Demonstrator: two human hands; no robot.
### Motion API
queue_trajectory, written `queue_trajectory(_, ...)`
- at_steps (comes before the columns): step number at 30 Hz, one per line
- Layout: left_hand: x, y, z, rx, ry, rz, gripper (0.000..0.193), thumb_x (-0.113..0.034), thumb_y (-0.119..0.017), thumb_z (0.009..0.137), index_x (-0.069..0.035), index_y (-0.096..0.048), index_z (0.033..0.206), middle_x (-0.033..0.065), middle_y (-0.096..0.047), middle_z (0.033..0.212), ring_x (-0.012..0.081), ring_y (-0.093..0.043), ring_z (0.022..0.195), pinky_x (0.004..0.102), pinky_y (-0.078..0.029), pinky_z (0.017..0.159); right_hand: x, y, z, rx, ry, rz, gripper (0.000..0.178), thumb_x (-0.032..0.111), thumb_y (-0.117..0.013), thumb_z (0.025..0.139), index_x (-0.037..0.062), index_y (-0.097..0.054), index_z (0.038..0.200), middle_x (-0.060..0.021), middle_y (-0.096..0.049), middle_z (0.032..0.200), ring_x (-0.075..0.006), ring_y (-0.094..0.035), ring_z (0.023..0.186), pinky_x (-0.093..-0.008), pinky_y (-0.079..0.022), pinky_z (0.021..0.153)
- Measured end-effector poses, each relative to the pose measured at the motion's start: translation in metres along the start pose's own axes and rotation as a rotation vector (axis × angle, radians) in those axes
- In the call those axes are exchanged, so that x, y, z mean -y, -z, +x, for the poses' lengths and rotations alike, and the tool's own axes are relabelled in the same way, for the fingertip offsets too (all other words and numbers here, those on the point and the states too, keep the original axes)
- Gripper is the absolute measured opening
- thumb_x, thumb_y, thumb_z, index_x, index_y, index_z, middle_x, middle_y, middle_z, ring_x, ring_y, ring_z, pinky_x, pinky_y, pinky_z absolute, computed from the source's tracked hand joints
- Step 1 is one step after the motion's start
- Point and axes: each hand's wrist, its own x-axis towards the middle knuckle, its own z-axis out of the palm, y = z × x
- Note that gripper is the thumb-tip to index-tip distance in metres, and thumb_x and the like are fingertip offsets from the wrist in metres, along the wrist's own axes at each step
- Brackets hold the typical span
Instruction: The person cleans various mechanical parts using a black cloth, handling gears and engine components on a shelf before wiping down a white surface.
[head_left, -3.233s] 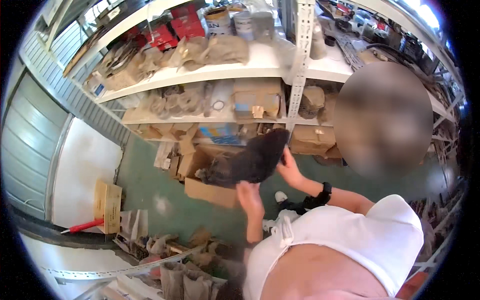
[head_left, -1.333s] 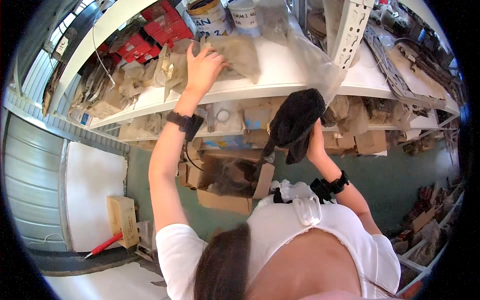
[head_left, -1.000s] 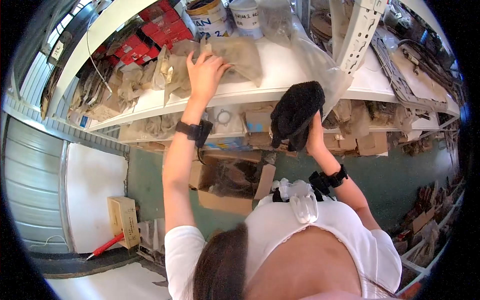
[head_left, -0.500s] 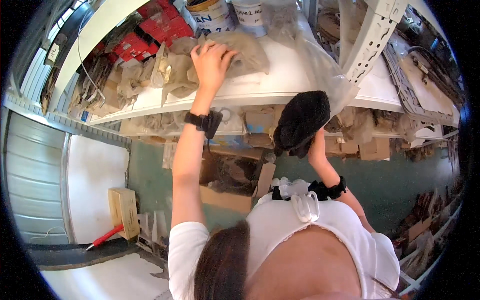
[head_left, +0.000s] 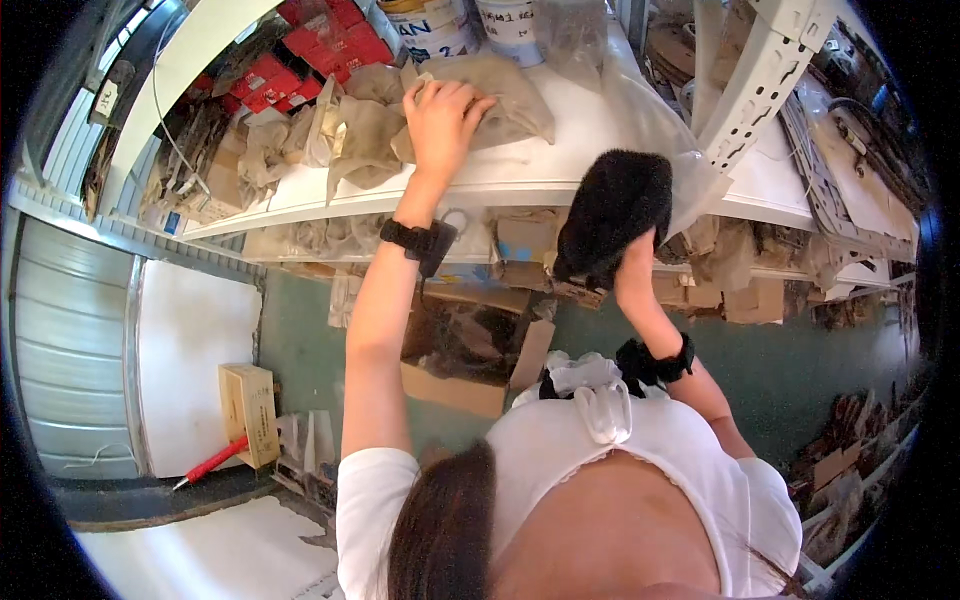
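Note:
My left hand [head_left: 440, 125] reaches over the upper shelf, its fingers bent onto a dusty, cloudy plastic bag [head_left: 510, 92] with the thumb apart from them. What the bag holds cannot be made out. My right hand [head_left: 637, 270] is at the shelf's front edge, closed on a fluffy black cloth [head_left: 618, 210]. Its fingers are mostly hidden by the cloth, which hangs in front of the white shelf edge beside a sheet of clear plastic [head_left: 690, 180]. More dusty plastic bags [head_left: 365, 140] lie left of my left hand.
Red boxes [head_left: 335, 45] and white buckets [head_left: 513, 30] stand at the back of the white shelf [head_left: 590, 120]. A perforated white post [head_left: 755, 95] rises at the right. Below are an open cardboard box [head_left: 455, 390] and, to the left, a small carton [head_left: 250, 415] with a red pen-shaped object [head_left: 215, 462].
The black cloth in my right hand has risen and turned slightly along the shelf edge. My left hand's fingers have drawn closer together on the bag. The whole view has shifted a little.

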Motion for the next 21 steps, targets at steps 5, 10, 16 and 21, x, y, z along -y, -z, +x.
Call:
queue_trajectory(5,-0.029,0.006,-0.027,-0.124,0.101,-0.047,0.056,-0.017,-0.061,0.073,-0.005,-0.036,0.122,0.0143,-0.046,0.109,0.0298,-0.042,0.099,0.0402,-0.027,0.089,0.027,-0.063,0.019,0.321,0.565,-1.557,0.041,0.030,-0.054,0.078,-0.0023,-0.050,0.101,-0.0174,-0.054,0.092,-0.0300,-0.052,0.089,-0.0359,-0.044,0.074)
queue_trajectory(10,-0.085,0.018,-0.119,-0.091,0.028,-0.385,0.038,-0.012,-0.057,0.073,-0.003,-0.050,0.109,0.0154,-0.048,0.112,0.0311,-0.048,0.100,0.0449,-0.032,0.090,0.003,-0.077,0.041,0.566,0.727,-1.641,0.042,0.028,-0.055,0.068,0.0006,-0.053,0.100,-0.0151,-0.056,0.094,-0.0271,-0.054,0.088,-0.0332,-0.044,0.073)
queue_trajectory(16,-0.064,0.029,-0.159,-0.015,0.333,-0.225,0.042,-0.009,-0.044,0.082,0.002,-0.036,0.121,0.0210,-0.035,0.125,0.0369,-0.034,0.114,0.0447,-0.026,0.095,-0.042,-0.129,0.032,0.555,0.870,-1.834,0.027,0.016,-0.055,0.063,0.0046,-0.053,0.087,-0.0095,-0.050,0.073,-0.0243,-0.054,0.073,-0.0309,-0.045,0.059)
queue_trajectory(21,-0.050,0.027,-0.151,0.025,0.305,-0.190,0.044,-0.007,-0.048,0.076,0.004,-0.039,0.118,0.0222,-0.039,0.122,0.0385,-0.036,0.113,0.0466,-0.025,0.096,-0.023,-0.107,0.039,0.703,0.917,-1.572,0.027,0.010,-0.055,0.062,0.0039,-0.053,0.088,-0.0092,-0.052,0.076,-0.0234,-0.055,0.073,-0.0312,-0.046,0.059)
